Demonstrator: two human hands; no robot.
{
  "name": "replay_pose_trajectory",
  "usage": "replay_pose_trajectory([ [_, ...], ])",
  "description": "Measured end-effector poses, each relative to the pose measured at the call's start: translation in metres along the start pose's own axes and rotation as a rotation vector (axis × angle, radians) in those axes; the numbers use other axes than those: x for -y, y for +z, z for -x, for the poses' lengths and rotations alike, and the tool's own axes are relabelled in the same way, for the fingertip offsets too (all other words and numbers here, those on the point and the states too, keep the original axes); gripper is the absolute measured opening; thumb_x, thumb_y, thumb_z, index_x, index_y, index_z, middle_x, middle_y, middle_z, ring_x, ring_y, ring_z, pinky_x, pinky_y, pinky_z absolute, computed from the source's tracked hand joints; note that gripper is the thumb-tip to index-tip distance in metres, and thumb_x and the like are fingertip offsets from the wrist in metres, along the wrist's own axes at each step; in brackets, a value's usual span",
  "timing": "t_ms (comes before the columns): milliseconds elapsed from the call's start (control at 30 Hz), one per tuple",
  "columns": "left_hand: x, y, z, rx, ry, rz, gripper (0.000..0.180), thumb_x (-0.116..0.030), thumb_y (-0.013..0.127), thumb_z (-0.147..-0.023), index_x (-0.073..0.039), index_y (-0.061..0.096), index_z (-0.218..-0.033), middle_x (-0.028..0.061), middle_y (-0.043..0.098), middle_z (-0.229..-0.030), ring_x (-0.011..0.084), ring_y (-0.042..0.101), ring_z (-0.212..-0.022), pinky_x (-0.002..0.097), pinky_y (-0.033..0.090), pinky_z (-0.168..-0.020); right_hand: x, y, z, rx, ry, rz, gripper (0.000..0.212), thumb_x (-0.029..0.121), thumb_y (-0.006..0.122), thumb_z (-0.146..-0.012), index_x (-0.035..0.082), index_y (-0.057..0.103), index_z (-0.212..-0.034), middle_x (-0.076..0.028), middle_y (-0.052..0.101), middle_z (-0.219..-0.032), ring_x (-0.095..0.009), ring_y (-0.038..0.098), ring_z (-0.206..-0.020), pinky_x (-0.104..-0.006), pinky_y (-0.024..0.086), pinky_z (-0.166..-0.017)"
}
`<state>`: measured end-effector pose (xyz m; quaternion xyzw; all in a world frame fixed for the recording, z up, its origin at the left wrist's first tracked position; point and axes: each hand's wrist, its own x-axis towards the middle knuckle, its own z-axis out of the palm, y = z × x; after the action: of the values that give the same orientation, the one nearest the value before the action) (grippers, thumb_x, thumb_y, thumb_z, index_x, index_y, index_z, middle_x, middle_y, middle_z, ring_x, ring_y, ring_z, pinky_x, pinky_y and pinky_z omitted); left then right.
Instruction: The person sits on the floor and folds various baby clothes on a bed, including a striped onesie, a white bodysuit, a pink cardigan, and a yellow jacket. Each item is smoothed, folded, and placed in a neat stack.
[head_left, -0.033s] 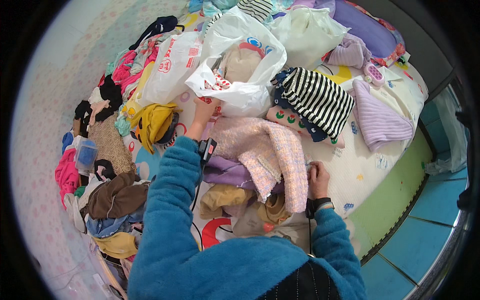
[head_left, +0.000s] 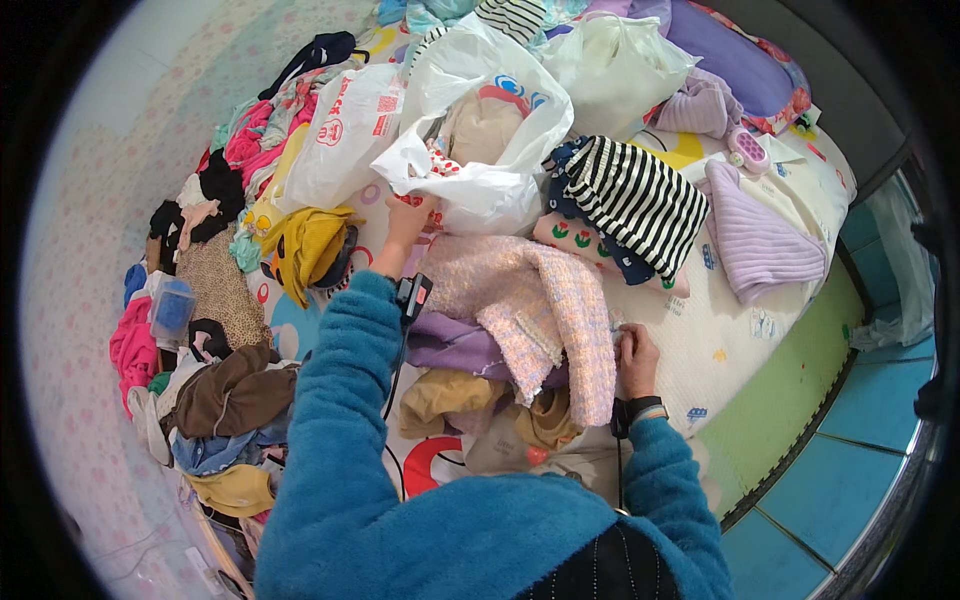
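My left hand (head_left: 410,218) is at the near-left rim of an open white plastic bag (head_left: 490,205), its fingers closed on the bag's edge and partly covered by it. Inside the bag lie a beige garment (head_left: 480,128) and a red-dotted white cloth (head_left: 440,160). My right hand (head_left: 638,362) rests beside the sleeve of a pink tweed jacket (head_left: 580,320), fingers curled; what they hold, if anything, is hidden. The jacket is spread between my arms, over a purple garment (head_left: 450,343) and tan clothing (head_left: 440,400).
Folded striped fabric (head_left: 640,205) lies right of the bag, with a lilac ribbed garment (head_left: 765,235) farther right. Two more white bags (head_left: 345,135) stand beside and behind. A mustard garment (head_left: 305,250) and heaped clothes (head_left: 230,395) are on the left. The mattress edge borders green matting (head_left: 800,390).
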<state>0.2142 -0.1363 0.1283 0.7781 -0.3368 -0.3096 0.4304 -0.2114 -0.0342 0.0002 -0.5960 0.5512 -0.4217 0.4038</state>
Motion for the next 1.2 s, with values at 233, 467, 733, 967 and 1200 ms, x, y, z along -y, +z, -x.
replay_pose_trajectory([
  [233,0.035,-0.006,-0.044,0.370,-0.251,0.004,0.057,-0.061,0.048,-0.093,-0.007,0.059,-0.104,0.0112,0.066,-0.091,0.0242,0.065,-0.074,0.0402,0.055,-0.066,0.006,0.001,0.001,-0.010,0.010,-0.014,0.011,-0.001,0.050,-0.095,0.000,0.060,-0.098,-0.007,0.056,-0.065,-0.013,0.056,-0.053,-0.0288,0.047,-0.051],
  [467,0.059,0.001,-0.038,0.454,-0.503,0.218,0.059,-0.055,0.042,-0.099,-0.003,0.058,-0.122,0.0121,0.064,-0.115,0.0250,0.065,-0.097,0.0393,0.055,-0.079,0.010,0.001,0.000,-0.014,0.068,0.033,0.010,0.002,0.052,-0.095,0.001,0.061,-0.098,-0.007,0.056,-0.067,-0.015,0.054,-0.059,-0.0302,0.046,-0.057],
  [733,0.033,0.019,0.026,0.640,0.459,-0.075,0.044,-0.030,0.050,-0.099,-0.002,0.052,-0.133,0.0136,0.061,-0.127,0.0280,0.061,-0.110,0.0391,0.049,-0.095,0.003,0.007,-0.002,-0.079,-0.062,0.174,0.010,0.005,0.053,-0.095,0.004,0.062,-0.100,-0.012,0.058,-0.067,-0.022,0.059,-0.060,-0.0346,0.048,-0.059],
  [967,0.044,0.020,-0.028,0.398,0.743,-0.165,0.040,-0.024,0.056,-0.093,-0.001,0.056,-0.126,0.0157,0.062,-0.124,0.0286,0.061,-0.106,0.0393,0.048,-0.092,0.001,0.005,-0.001,-0.068,-0.052,0.197,0.010,0.004,0.053,-0.094,0.003,0.062,-0.100,-0.012,0.057,-0.067,-0.021,0.057,-0.060,-0.0337,0.047,-0.059],
  [1200,-0.025,-0.095,-0.187,0.027,0.774,-0.728,0.034,-0.029,0.047,-0.098,-0.004,0.067,-0.110,0.0152,0.071,-0.089,0.0275,0.068,-0.085,0.0392,0.052,-0.073,0.005,0.008,-0.002,-0.086,-0.054,0.168,0.011,0.006,0.052,-0.095,0.002,0.062,-0.100,-0.011,0.057,-0.066,-0.019,0.056,-0.056,-0.0326,0.046,-0.056],
])
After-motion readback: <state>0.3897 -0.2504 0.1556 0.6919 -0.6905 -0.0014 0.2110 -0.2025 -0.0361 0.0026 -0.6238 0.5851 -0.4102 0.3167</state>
